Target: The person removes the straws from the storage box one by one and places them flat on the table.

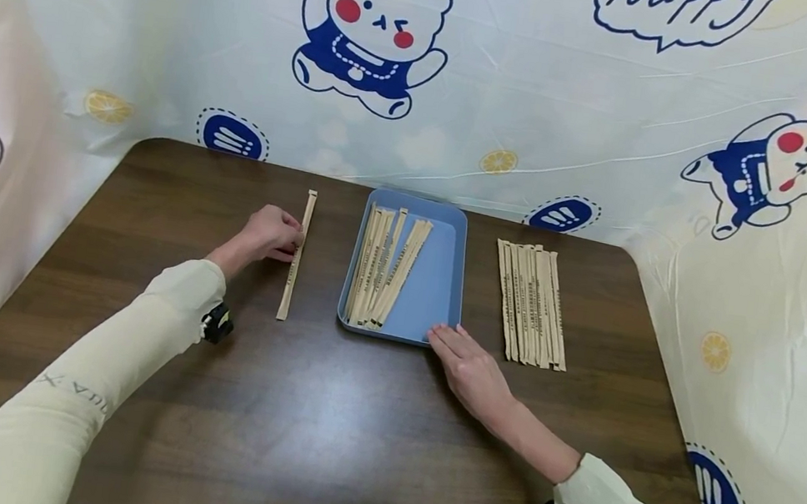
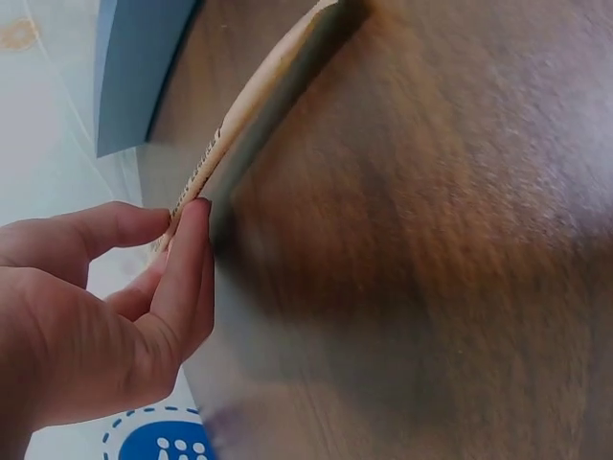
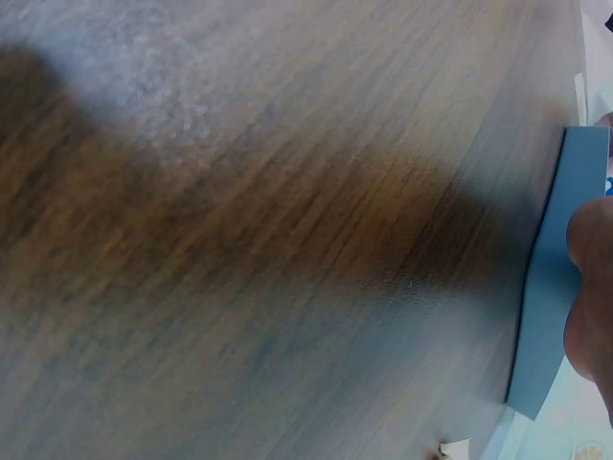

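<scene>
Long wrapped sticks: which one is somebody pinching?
The single stick by itself left of the blue tray, pinched by the left hand. The sticks inside the tray and the row of sticks right of it aren't held.

Head cam: worn high, aimed forward and down; table [image 1: 319,443] and tray [image 1: 432,281] are framed from well back. Left wrist: view rolled, left hand [image 2: 124,297] and paper stick [image 2: 251,101] seen close up. Right wrist: also rolled, mostly filled by table; right hand [image 3: 593,297] cropped at right edge. The tray is shared by all three.
</scene>
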Demonstrator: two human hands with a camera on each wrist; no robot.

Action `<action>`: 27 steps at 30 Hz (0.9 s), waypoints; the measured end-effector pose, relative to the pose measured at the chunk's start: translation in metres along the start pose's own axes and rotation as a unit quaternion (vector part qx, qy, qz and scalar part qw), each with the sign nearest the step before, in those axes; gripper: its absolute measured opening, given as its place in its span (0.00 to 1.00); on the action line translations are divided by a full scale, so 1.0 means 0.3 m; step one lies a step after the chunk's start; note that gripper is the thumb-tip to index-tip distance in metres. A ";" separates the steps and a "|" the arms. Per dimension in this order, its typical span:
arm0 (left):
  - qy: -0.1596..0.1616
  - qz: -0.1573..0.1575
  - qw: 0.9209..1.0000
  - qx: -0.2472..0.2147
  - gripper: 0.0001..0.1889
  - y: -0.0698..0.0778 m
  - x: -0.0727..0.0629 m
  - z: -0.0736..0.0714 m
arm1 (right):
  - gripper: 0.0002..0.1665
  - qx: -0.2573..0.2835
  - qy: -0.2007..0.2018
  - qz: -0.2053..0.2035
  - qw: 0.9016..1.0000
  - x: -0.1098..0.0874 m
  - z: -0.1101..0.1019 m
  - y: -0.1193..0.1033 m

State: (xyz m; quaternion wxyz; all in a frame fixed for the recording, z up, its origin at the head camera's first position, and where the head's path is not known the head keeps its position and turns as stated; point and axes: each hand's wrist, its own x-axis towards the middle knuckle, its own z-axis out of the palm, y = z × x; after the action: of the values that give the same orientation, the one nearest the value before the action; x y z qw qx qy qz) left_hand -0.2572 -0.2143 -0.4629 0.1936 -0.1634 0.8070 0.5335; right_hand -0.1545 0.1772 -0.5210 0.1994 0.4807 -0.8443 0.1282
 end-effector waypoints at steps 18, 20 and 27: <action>0.034 0.054 0.993 0.098 0.11 -0.037 0.018 -0.019 | 0.26 -0.004 -0.006 0.000 1.000 0.005 -0.005 -0.006; 0.032 0.053 0.993 0.100 0.11 -0.039 0.022 -0.022 | 0.26 -0.006 -0.005 0.000 1.000 0.005 -0.005 -0.006; 0.037 0.050 0.992 0.108 0.10 -0.040 0.025 -0.029 | 0.26 -0.002 -0.008 0.002 1.000 0.006 -0.005 -0.004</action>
State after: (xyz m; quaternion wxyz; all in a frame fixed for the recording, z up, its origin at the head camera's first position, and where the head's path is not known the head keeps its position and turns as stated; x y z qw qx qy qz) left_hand -0.2594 -0.2272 -0.4730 0.1532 -0.1206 0.8734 0.4462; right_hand -0.1539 0.1758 -0.5189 0.1930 0.4796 -0.8471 0.1234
